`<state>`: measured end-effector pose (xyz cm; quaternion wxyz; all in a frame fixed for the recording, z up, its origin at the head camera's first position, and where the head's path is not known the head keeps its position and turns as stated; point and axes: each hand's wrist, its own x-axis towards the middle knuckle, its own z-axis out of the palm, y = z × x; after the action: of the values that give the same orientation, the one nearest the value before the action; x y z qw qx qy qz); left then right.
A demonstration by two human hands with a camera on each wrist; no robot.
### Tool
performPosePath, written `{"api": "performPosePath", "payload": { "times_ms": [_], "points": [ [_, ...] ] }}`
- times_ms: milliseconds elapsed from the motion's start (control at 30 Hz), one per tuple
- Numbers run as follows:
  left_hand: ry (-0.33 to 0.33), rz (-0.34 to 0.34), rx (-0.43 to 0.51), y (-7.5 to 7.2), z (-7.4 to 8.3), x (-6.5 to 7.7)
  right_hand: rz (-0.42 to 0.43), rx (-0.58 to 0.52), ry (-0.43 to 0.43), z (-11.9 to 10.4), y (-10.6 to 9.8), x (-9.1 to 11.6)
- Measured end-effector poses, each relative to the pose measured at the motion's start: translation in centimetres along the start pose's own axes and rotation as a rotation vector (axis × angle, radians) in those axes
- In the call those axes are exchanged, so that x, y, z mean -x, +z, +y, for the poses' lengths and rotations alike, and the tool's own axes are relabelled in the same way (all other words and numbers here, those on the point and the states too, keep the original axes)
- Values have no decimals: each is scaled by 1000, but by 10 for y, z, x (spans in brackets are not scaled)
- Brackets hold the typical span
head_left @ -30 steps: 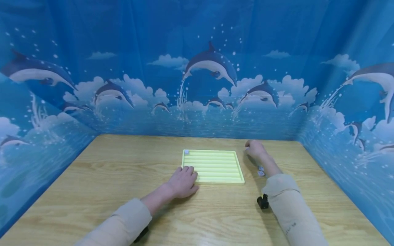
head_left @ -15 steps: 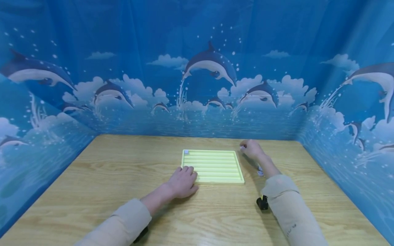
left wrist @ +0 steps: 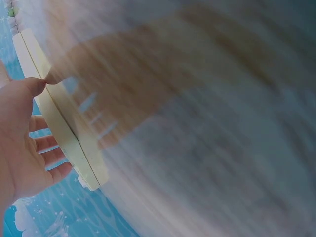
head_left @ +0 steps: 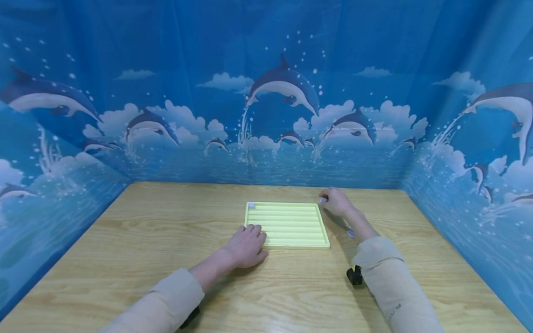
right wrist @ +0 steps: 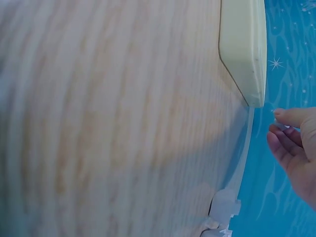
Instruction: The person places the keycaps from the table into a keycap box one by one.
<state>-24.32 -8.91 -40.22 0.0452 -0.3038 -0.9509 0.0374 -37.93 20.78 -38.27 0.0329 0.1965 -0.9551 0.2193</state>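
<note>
A pale yellow-green ridged tray lies on the wooden table. My left hand rests on its near left corner; in the left wrist view the thumb touches the tray's side and the fingers extend over it. A small whitish block sits in the tray's far left corner. Just beyond the far right corner, my right hand pinches another small whitish block between thumb and fingers. The right wrist view shows this block largely covered by the fingertips.
Loose whitish blocks lie right of the tray, partly hidden by the right forearm; in the right wrist view white blocks show at the bottom. A black device hangs under the right cuff. A blue dolphin-print curtain encloses the table.
My right hand has moved left toward the tray's far right corner, and the pinched block has come into sight at its fingertips. The left hand stays in place.
</note>
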Motion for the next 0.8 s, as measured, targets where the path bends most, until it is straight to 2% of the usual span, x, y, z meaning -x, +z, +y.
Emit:
{"api": "performPosePath", "payload": {
  "times_ms": [333, 800],
  "points": [
    [2, -7, 8, -3, -1, 0, -23, 9, -44, -14, -1, -3],
    [13, 7, 9, -3, 0, 2, -37, -6, -122, -39, 10, -19]
  ]
}}
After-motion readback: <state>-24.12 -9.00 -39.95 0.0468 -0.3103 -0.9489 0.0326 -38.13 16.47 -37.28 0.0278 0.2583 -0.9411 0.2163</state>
